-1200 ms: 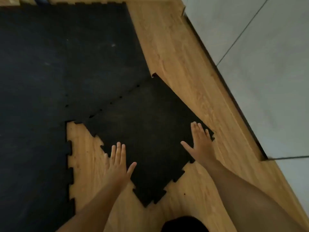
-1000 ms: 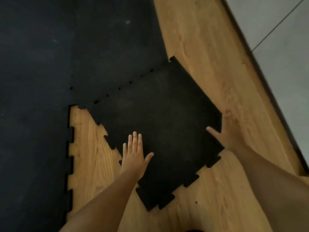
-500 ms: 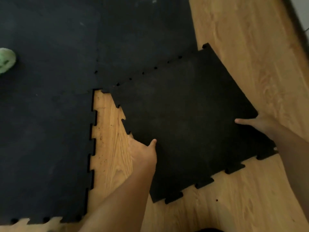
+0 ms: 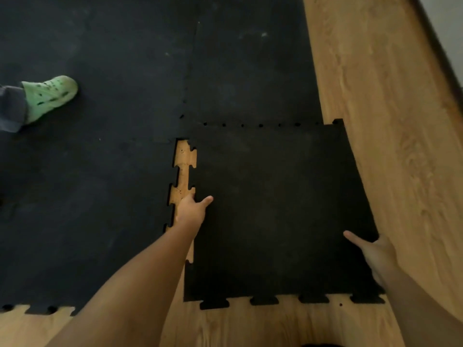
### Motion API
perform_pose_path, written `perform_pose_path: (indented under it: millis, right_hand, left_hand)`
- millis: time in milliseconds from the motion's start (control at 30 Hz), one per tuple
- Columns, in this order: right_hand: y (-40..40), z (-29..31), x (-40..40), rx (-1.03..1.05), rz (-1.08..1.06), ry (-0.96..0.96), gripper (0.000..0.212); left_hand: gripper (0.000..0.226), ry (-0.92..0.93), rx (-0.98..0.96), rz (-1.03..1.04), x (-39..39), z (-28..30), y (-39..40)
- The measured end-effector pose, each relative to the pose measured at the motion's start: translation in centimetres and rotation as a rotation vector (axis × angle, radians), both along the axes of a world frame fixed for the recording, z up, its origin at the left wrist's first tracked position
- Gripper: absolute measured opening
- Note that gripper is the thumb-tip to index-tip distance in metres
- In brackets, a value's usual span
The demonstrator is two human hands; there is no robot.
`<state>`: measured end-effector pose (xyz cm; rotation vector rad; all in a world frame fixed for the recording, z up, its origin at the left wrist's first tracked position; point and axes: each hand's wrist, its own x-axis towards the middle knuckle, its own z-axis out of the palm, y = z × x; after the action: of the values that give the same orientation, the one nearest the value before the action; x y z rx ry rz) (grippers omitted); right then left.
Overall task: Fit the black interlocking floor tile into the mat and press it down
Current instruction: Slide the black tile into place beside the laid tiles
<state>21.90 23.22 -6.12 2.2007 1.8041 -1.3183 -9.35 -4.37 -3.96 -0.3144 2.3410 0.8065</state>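
Observation:
The loose black interlocking tile (image 4: 275, 209) lies square to the laid black mat (image 4: 100, 184), its far edge meeting the mat's toothed seam. A narrow strip of wooden floor (image 4: 184, 171) shows between its left edge and the mat. My left hand (image 4: 191, 210) grips the tile's left edge, thumb on top and fingers hidden under it. My right hand (image 4: 373, 249) holds the right edge near the front corner, thumb resting on the surface.
A person's foot in a light green clog (image 4: 50, 95) stands on the mat at the far left. Bare wooden floor (image 4: 400, 146) runs along the right of the tile and in front of it. A pale wall (image 4: 451, 26) rises at the top right.
The tile has turned from a slanted position to lie parallel with the mat, narrowing the gap on its left. Both hands went from flat on top to gripping the side edges.

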Motion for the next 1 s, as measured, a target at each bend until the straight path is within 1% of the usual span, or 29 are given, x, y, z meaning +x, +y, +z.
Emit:
perform_pose_path:
  millis: [100, 200, 300, 367, 600, 733, 900, 1000]
  right_hand:
    - [-4.0, -0.3, 0.8, -0.011, 0.008, -0.017, 0.113]
    - [-7.2, -0.6, 1.4, -0.001, -0.023, -0.025, 0.108]
    - [-9.0, -0.6, 1.3, -0.039, -0.036, -0.125, 0.109]
    - [-9.3, -0.6, 1.3, -0.025, -0.023, -0.145, 0.11]
    - [-9.9, -1.2, 1.0, 0.0, -0.044, -0.117, 0.105]
    - [-10.0, -1.3, 0.9, 0.023, -0.018, -0.103, 0.109]
    - [-9.8, -1.4, 0.4, 0.073, 0.001, -0.085, 0.105]
    - [-9.8, -1.2, -0.2, 0.099, 0.012, -0.105, 0.101]
  left_hand:
    - [0.071, 0.009, -0.053, -0.084, 0.0, 0.2, -3.0]
    - [0.072, -0.028, -0.094, -0.132, 0.2, 0.2, -5.7]
    - [0.073, -0.04, -0.099, -0.166, 0.5, -0.1, -7.3]
    - [0.073, -0.029, -0.107, -0.185, 0.4, -0.2, -7.7]
    - [0.065, -0.01, -0.196, -0.254, 0.1, -0.9, -7.5]
    - [0.058, 0.032, -0.213, -0.244, 0.1, -1.4, -7.5]
    - [0.064, 0.115, -0.197, -0.229, 0.1, -1.9, -7.5]
    - [0.062, 0.116, -0.213, -0.226, -0.5, -1.8, -7.3]
